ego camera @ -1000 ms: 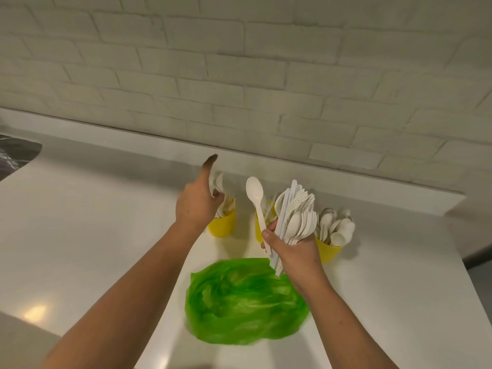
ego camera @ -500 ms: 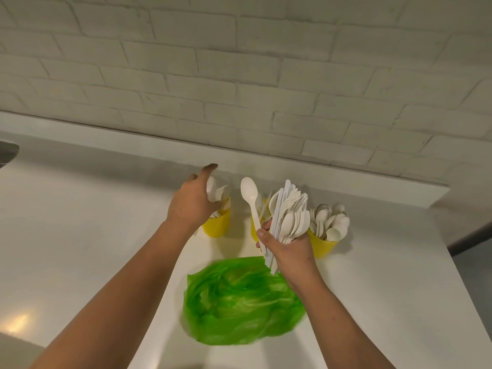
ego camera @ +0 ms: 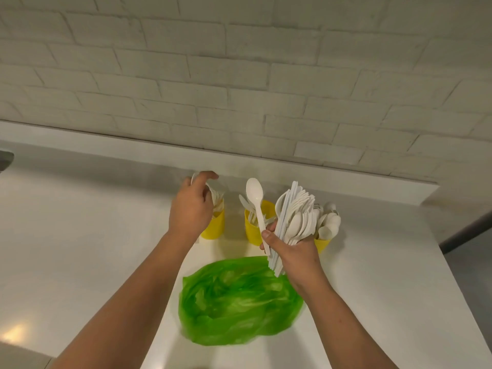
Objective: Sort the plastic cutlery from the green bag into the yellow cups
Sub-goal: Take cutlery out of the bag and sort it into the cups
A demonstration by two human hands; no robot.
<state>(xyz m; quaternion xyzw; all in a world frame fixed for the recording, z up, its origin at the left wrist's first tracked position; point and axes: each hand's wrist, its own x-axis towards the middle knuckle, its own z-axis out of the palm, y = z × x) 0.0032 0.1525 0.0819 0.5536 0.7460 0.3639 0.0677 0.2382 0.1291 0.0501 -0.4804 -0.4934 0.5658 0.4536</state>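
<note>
Three yellow cups stand in a row near the wall: the left cup (ego camera: 214,230), the middle cup (ego camera: 254,231) and the right cup (ego camera: 323,243), each holding white cutlery. My left hand (ego camera: 190,209) hovers over the left cup with curled fingers, and a white piece (ego camera: 192,178) peeks out behind the fingertips. Just in front of the middle and right cups, my right hand (ego camera: 292,249) grips a thick bundle of white cutlery (ego camera: 295,214). My thumb pins a single spoon (ego camera: 255,194) apart from the bundle. The crumpled green bag (ego camera: 239,302) lies flat on the counter below my hands.
The white counter (ego camera: 80,235) ends in a raised ledge (ego camera: 319,177) under a white brick wall. Its right edge (ego camera: 450,267) drops off to a grey floor. A dark object (ego camera: 5,159) shows at the far left edge.
My left hand has come down over the left cup and its raised index finger has curled in. The right hand still holds the bundle, nearly still.
</note>
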